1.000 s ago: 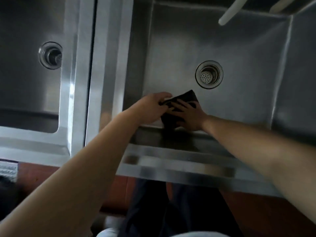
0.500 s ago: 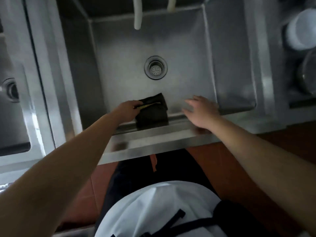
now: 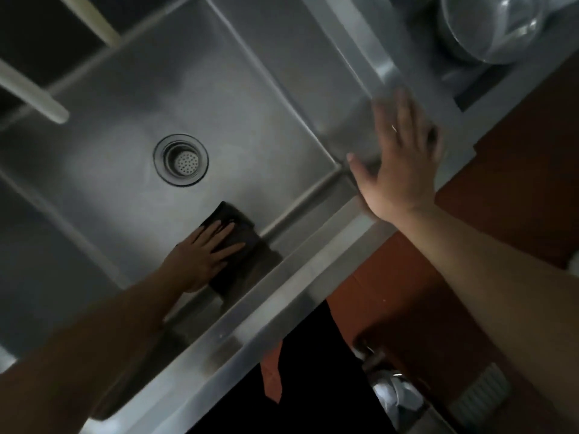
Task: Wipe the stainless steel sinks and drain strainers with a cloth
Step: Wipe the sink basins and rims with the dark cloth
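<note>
The left hand (image 3: 200,258) presses flat, fingers straight, on a dark folded cloth (image 3: 233,245) on the stainless steel sink (image 3: 219,89) floor, at 5 o'clock from the round perforated drain strainer (image 3: 181,160). The right hand (image 3: 399,158), fingers spread and holding nothing, hovers over the sink's right rim.

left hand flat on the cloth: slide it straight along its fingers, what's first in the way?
Likely the sink's right wall. The left hand's fingers point up and right across the dark cloth, passing right of the drain strainer. Depth is unclear.
</note>
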Tool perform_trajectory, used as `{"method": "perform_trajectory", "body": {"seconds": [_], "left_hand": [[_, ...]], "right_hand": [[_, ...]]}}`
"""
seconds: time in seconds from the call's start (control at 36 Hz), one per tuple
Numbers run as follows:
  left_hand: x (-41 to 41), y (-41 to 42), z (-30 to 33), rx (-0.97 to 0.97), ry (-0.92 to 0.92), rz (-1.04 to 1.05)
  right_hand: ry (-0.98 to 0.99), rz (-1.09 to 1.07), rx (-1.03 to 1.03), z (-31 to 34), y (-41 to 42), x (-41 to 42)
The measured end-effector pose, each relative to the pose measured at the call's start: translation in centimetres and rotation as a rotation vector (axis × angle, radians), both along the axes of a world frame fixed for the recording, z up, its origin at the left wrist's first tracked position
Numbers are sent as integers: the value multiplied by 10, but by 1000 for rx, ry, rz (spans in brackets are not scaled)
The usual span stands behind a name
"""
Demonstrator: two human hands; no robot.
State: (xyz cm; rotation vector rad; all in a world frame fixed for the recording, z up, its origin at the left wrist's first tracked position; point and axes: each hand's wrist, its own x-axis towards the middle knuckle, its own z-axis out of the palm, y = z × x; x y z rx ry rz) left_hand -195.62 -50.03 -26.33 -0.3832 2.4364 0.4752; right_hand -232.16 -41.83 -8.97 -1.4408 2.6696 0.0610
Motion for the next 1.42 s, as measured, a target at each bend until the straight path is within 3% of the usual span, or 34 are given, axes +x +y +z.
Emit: {"method": "perform_trajectory", "body": {"seconds": [0.11, 0.28, 0.42, 0.67, 0.81, 0.92, 1.06, 1.17, 1.33, 1.42], "left_hand": [[3, 10, -18, -14, 127, 44], [-29, 14, -39, -85, 297, 92], [-108, -1, -42, -72, 330, 80], [-227, -4, -40, -38, 222, 222], [-235, -21, -43, -40, 200, 190], [-241, -62, -48, -115, 291, 257], [-228, -119, -53, -250, 250, 539], [-211, -174, -52, -222, 127, 764], [-222, -163, -48, -171, 17, 818], [-219, -133, -42, -182, 47, 689]], "right_hand": [[-11, -214, -152, -2, 5, 2], [24, -187, -127, -9, 5, -1], [43, -192, -84, -8, 5, -1], [33, -183, -78, -4, 3, -1], [-6, -166, -73, -1, 5, -4], [-18, -170, -108, 1, 3, -5], [-13, -154, -116, -2, 7, -6], [-14, -159, -140, -4, 5, -4], [-42, -166, -143, -2, 4, -4], [-45, -173, -136, -1, 4, -4]]}}
